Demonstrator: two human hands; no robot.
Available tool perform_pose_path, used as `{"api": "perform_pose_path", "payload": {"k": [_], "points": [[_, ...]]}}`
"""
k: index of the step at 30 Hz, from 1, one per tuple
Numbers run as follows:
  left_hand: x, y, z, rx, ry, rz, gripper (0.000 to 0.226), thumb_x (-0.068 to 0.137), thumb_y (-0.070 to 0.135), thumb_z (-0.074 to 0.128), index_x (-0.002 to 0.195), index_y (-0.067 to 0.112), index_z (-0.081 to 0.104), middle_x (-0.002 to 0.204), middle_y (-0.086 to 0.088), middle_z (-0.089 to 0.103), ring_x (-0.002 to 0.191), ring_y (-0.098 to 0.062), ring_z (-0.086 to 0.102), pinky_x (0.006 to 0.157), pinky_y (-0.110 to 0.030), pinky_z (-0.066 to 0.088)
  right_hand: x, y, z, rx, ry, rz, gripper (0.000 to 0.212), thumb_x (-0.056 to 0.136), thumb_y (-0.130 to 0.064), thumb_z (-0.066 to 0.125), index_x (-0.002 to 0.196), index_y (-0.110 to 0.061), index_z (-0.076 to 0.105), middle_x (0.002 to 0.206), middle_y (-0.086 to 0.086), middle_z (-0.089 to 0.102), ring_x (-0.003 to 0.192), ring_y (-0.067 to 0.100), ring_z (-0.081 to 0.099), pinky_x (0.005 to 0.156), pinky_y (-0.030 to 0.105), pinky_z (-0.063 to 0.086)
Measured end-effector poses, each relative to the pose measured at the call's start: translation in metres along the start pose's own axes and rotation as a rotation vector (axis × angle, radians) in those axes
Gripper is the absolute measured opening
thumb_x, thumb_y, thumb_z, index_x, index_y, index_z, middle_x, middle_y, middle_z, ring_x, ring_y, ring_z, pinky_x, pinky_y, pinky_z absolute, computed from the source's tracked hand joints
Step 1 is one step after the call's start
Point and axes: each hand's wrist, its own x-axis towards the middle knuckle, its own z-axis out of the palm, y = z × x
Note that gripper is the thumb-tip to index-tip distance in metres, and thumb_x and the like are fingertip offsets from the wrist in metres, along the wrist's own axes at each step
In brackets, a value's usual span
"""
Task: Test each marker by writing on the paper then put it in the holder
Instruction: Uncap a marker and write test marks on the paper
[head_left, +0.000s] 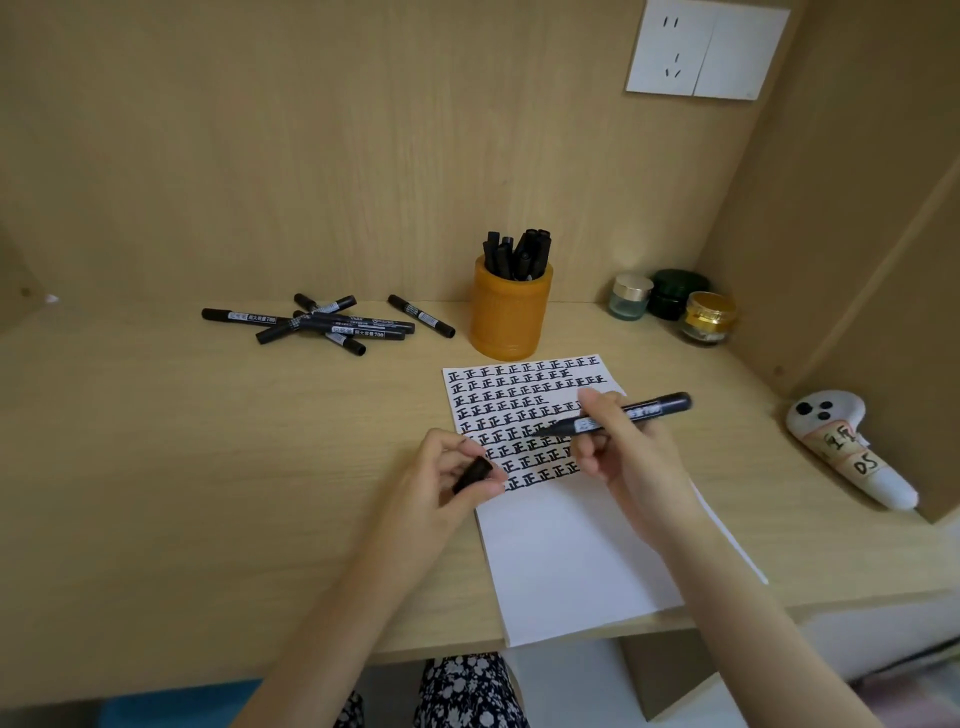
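Loose markers piled left of centre on desk, uncapped none visible. Left hand at paper's left edge, fingers curled round black cap. Orange holder above, centre frame, several markers standing inside. Paper below holder, upper half filled with written rows. Right hand pinches uncapped marker, tip pointing left over rows; contact with paper unclear. Three jars right of holder. White controller far right.

black markers, orange holder, white paper
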Motion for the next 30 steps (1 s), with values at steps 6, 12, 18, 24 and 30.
{"api": "perform_pose_path", "payload": {"k": [6, 12, 18, 24, 30], "points": [[0.002, 0.001, -0.003, -0.091, 0.078, 0.028, 0.023, 0.073, 0.006, 0.075, 0.090, 0.016, 0.063, 0.098, 0.006, 0.071, 0.095, -0.005, 0.066, 0.088, -0.020, 0.049, -0.010, 0.009, 0.019, -0.070, 0.025, -0.024, 0.035, 0.076, -0.032, 0.069, 0.055, -0.024, 0.043, 0.047, -0.002, 0.033, 0.043, 0.013, 0.028, 0.046, 0.025, 0.019], [0.003, 0.002, -0.003, -0.194, 0.132, 0.009, 0.034, 0.067, 0.001, 0.077, 0.094, 0.011, 0.060, 0.091, 0.002, 0.068, 0.088, -0.004, 0.066, 0.080, -0.014, 0.050, -0.009, 0.014, 0.026, -0.084, 0.053, -0.064, 0.040, 0.089, -0.013, 0.064, 0.058, -0.021, 0.041, 0.047, -0.001, 0.030, 0.043, 0.013, 0.026, 0.042, 0.021, 0.020], [0.001, 0.004, -0.003, -0.172, 0.135, 0.016, 0.024, 0.068, 0.006, 0.078, 0.084, 0.014, 0.062, 0.088, 0.008, 0.072, 0.086, -0.005, 0.068, 0.079, -0.015, 0.051, -0.009, 0.020, 0.031, -0.183, -0.029, -0.061, 0.026, 0.085, -0.017, 0.069, 0.065, -0.015, 0.052, 0.046, 0.002, 0.042, 0.042, 0.013, 0.036, 0.042, 0.019, 0.028], [-0.001, 0.008, -0.004, -0.190, 0.204, 0.050, 0.020, 0.065, 0.005, 0.079, 0.080, 0.008, 0.065, 0.085, 0.009, 0.074, 0.082, -0.005, 0.070, 0.073, -0.015, 0.053, -0.013, 0.023, 0.035, -0.225, -0.134, -0.061, 0.022, 0.075, -0.033, 0.067, 0.074, -0.011, 0.067, 0.057, 0.005, 0.061, 0.049, 0.012, 0.053, 0.043, 0.018, 0.034], [0.000, 0.009, -0.001, -0.252, 0.267, 0.069, 0.018, 0.064, 0.001, 0.079, 0.078, 0.005, 0.068, 0.083, 0.004, 0.075, 0.079, -0.010, 0.071, 0.072, -0.019, 0.056, -0.009, 0.020, 0.040, -0.256, -0.133, -0.142, 0.019, 0.088, -0.010, 0.066, 0.069, -0.013, 0.065, 0.044, -0.002, 0.036, 0.043, 0.012, 0.031, 0.045, 0.019, 0.029]]}}
